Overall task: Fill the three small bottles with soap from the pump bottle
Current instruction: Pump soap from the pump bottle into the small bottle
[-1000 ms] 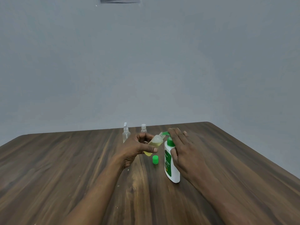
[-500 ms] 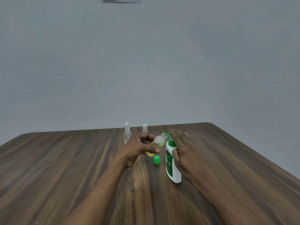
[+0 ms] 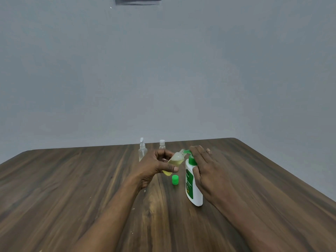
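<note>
Your left hand grips the small bottle, thumb across its front and fingers curled behind it. The bottle is held clear of the table and tilted, its open neck raised to the right and meeting the green spout of the pump bottle. Yellowish soap lies in its lower part.

The pump bottle stands upright under your right hand. That hand's fingers are straight and close together, laid flat over the pump head. How far the head is pressed down cannot be told.

The green cap sits on the table just below your left thumb, between the two hands and apart from the pump bottle.

Beyond your left hand stand two more bottles, both upright and closed. The spray-topped bottle is off the knuckles' left side. The white-capped bottle is directly behind the hand and partly hidden by it. Their contents cannot be told.
</note>
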Demonstrator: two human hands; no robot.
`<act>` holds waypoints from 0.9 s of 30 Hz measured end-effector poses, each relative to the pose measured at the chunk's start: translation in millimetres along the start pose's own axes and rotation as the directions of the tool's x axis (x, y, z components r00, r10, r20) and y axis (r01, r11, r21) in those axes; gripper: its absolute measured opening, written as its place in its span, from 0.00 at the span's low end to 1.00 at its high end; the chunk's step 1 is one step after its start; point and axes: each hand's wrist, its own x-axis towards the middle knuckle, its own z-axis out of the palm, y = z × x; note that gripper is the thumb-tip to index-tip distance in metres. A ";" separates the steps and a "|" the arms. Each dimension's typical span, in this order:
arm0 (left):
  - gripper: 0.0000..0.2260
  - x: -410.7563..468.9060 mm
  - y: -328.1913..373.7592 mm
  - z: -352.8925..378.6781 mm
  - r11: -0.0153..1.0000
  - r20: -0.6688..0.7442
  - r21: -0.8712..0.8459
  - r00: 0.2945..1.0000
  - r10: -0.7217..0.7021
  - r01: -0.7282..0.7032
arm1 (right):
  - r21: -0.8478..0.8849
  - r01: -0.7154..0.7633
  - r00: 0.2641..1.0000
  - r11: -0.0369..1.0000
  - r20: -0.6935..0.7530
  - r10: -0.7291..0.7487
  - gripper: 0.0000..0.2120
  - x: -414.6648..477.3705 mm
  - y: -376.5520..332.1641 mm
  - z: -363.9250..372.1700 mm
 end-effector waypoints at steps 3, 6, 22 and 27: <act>0.16 -0.6 -0.9 -0.1 1.000 0.001 -0.003 1.000 0.001 -0.001 | -0.004 -0.013 1.000 1.000 0.014 0.013 0.25 -0.1 0.1 1.7; 0.16 -1.1 -0.2 0.1 1.000 0.004 -0.012 1.000 0.005 -0.005 | -0.002 -0.004 1.000 1.000 0.019 0.004 0.26 -0.7 2.1 3.2; 0.15 -0.8 1.1 -0.9 1.000 0.015 -0.005 1.000 0.020 -0.019 | 0.016 -0.032 0.999 0.999 0.008 0.032 0.25 1.0 -0.2 1.7; 0.16 -0.5 1.1 -1.6 1.000 0.004 -0.004 1.000 0.026 -0.026 | -0.012 0.013 1.000 1.000 0.026 -0.013 0.27 0.9 0.7 -1.1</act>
